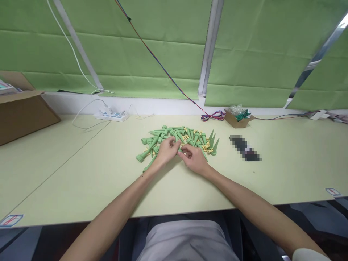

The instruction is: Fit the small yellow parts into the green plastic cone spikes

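My left hand (168,149) and my right hand (194,158) meet over the front of a pile of green plastic spikes (156,139). Both are closed in a pinch, fingertips almost touching. Between them shows a bit of a green plastic spike (179,150), mostly hidden by the fingers. The spikes in the pile are long cones with a wider round cap end, lying in all directions. Small yellow plastic pieces (209,148) are scattered among them, mainly on the right side. A few pointed green spikes (214,143) lie at the pile's right end.
A small cardboard box (236,121) with clear and dark green items stands behind to the right, near a coiled red-blue cable (213,115). A blurred dark object (244,148) lies right. A power strip (111,115) and a large carton (25,116) are at left.
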Tool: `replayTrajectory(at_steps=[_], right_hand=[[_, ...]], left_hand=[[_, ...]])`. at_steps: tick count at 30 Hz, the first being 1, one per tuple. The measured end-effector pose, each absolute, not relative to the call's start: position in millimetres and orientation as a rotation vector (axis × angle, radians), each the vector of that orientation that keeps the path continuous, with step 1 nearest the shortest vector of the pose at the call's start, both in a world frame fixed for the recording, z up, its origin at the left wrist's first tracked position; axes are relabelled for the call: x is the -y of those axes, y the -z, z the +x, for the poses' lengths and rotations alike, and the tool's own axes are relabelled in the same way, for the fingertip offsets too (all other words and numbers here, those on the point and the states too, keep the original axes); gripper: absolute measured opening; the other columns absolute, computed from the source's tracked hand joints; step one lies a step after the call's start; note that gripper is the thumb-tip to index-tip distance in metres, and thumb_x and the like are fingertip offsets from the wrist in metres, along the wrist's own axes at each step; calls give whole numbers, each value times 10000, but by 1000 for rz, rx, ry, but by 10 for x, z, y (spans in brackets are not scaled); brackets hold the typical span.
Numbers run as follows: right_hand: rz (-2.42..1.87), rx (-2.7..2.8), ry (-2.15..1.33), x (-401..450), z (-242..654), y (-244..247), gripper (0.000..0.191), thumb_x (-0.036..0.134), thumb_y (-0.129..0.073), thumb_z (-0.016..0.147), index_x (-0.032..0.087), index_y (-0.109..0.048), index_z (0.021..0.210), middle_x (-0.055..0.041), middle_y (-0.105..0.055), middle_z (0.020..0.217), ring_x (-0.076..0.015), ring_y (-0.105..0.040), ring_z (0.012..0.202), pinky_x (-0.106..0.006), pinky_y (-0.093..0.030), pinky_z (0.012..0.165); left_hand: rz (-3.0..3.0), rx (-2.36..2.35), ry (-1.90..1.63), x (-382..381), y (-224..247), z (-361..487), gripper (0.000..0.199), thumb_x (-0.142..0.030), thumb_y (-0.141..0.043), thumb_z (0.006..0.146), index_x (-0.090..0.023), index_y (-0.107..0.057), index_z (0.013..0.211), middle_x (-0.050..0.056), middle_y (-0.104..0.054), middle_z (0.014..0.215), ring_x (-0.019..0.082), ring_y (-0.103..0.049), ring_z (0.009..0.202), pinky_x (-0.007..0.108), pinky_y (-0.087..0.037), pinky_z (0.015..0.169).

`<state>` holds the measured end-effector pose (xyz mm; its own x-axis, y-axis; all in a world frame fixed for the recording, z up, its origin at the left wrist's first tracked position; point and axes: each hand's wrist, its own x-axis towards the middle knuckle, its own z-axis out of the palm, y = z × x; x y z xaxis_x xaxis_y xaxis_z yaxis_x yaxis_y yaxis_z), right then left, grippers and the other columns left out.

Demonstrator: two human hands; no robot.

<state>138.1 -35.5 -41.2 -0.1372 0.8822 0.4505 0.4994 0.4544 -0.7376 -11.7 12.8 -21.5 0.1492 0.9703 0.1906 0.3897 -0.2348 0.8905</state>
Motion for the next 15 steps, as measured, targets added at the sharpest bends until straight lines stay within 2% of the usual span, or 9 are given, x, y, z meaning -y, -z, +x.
replayTrajectory(at_steps=[6,10,15], right_hand=[[-1143,1851,-581,291,1514,368,288,445,-507,998,222,-682,955,-11,-733,796,-155,-609,610,-272,-481,648],[-1240,1811,-499,244,1605,321,396,444,-390,1057,210,-682,931,-13,-732,797,-145,-572,570,-264,-461,644],[-1348,1885,-304,151,1660,391,219,273,-499,1005,186,-698,1041,-58,-761,959,-176,-646,734,-288,-473,763]], left_hand=[[1767,-1365,-1058,-102,119,-141,346,-514,-543,877,-213,-484,717,-42,-535,592,125,-493,467,275,-372,545],[1878,-1433,-995,-63,61,-149,333,-469,-541,885,-219,-467,679,-42,-523,549,137,-488,478,284,-364,574],[2046,-1342,-643,-32,106,-135,279,-393,-599,867,-219,-510,668,-25,-561,500,174,-543,523,293,-379,609]])
